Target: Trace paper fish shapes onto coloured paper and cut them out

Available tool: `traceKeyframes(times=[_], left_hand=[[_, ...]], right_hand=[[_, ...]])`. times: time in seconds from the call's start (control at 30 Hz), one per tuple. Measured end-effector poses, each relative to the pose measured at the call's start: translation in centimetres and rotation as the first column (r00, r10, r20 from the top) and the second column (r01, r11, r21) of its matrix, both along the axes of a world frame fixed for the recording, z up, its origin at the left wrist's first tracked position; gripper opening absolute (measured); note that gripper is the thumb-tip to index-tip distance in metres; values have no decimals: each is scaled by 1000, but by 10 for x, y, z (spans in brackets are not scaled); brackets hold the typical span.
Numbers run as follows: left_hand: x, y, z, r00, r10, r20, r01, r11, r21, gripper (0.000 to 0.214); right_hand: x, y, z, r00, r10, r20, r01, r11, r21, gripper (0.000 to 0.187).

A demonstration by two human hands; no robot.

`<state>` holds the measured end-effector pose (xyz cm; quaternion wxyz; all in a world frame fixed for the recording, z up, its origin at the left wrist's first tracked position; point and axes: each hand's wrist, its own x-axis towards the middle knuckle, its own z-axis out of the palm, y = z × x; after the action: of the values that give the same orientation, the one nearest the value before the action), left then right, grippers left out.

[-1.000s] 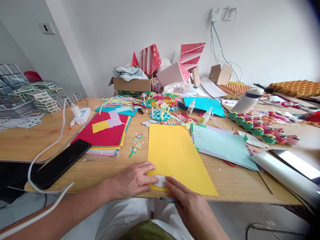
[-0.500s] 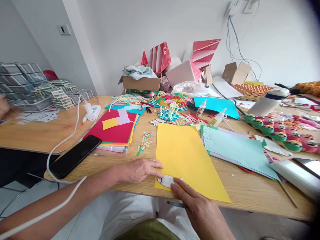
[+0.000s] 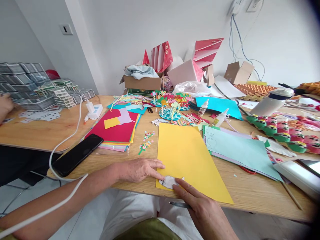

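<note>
A small white paper fish (image 3: pixel 169 182) with drawn scales lies on the near edge of a yellow sheet of paper (image 3: pixel 183 151). My left hand (image 3: pixel 142 170) reaches in from the left, fingers stretched out, its index fingertip on the fish's head. On the tail side, fingertips of my right hand (image 3: pixel 197 200) press the fish to the sheet. A dark pen (image 3: pixel 178 204) is tucked in the right hand, its tip pointing left past the table edge. The right palm and folded fingers are hidden from above.
A black phone (image 3: pixel 78 154) and stacked coloured paper (image 3: pixel 116 128) lie left, with a white cable (image 3: pixel 65 143) crossing there. Pale blue sheets (image 3: pixel 235 150) lie right. Glue bottles (image 3: pixel 220 117) and paper fish ornaments (image 3: pixel 172 106) stand behind. Another person's hand (image 3: pixel 6 106) shows far left.
My left index fingertip has slid slightly onto the fish's head, covering its tip. The right hand keeps its place on the tail. The whole view has shifted a little.
</note>
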<state>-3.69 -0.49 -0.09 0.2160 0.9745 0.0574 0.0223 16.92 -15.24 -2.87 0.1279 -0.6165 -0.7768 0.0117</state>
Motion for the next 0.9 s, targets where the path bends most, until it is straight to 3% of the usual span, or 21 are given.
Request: traceKeyframes(times=[0.27,0.43,0.63,0.9], left_hand=[[0,-5,2,997,56,55,-55,998,-11,31],[2,-6,0,999,42,33,-43,998,39,30],[1,-6,-3,995,67,74,-67,998,-3,29],[5,-11,0,994,89,57,-91,995,40,30]], right_hand=[[-1,0,-2,1000,-9,-3,9,1000,21,62],[-3,0,0,999,-11,39,11,1000,-4,61],[-3,-1,-1,1000,-16,-18,17,1000,26,64],[-6,0,-1,997,-33,64,33,999,2,64]])
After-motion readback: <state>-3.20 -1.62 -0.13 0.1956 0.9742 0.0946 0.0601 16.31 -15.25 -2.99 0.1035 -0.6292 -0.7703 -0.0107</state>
